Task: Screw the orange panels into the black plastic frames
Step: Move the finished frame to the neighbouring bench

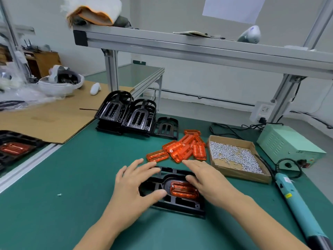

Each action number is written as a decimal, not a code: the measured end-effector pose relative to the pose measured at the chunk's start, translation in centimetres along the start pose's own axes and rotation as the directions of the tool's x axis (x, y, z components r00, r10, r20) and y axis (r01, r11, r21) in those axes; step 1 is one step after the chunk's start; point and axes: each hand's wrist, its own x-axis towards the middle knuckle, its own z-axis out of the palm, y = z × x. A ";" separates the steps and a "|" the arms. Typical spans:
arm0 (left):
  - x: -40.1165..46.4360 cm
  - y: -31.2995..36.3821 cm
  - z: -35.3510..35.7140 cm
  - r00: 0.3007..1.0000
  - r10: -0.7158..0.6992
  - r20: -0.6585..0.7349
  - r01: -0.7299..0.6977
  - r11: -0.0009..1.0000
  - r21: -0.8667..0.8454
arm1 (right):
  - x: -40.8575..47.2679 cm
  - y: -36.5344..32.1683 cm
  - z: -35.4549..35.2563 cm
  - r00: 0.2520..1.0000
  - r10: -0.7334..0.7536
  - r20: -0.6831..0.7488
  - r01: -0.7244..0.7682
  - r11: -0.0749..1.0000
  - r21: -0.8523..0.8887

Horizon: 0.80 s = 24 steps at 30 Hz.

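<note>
Hands [134, 184] [207, 177] spread flat on frame [180, 204] | loose orange panels [182, 148] behind | screw box [236, 157], screwdriver [295, 201] right

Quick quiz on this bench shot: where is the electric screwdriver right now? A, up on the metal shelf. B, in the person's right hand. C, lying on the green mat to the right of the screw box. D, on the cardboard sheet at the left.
C: the teal electric screwdriver lies on the green mat to the right of the screw box, while both the right hand and the left hand are over the black frame.
</note>
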 end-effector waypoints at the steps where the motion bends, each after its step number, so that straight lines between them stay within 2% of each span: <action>1: -0.5 -0.2 -0.1 0.999 0.001 0.035 -0.003 0.999 0.035 | 0.2 0.0 0.3 1.000 -0.001 0.006 0.000 1.000 0.008; 4: -1.3 -0.8 0.0 0.993 0.003 0.122 -0.024 0.985 0.171 | 0.4 0.2 1.1 1.000 0.000 0.020 -0.001 1.000 0.021; 8: -1.5 -1.5 0.4 0.989 -0.010 0.150 -0.033 0.959 0.280 | 0.7 0.2 1.9 1.000 0.012 0.019 -0.013 0.999 0.047; 16: -1.2 -2.4 0.5 0.985 -0.016 0.173 -0.036 0.955 0.295 | 0.8 0.0 1.9 0.998 0.049 -0.048 -0.045 0.996 0.076; 20: -1.2 -2.4 -0.4 0.996 -0.053 0.073 0.040 0.984 0.175 | 0.5 -0.8 1.3 0.987 0.076 -0.140 -0.054 0.986 0.156; 24: -1.3 -2.5 -1.0 0.979 -0.136 -0.150 0.127 0.989 -0.071 | 1.3 -2.8 0.9 0.971 0.101 -0.216 -0.055 0.977 0.206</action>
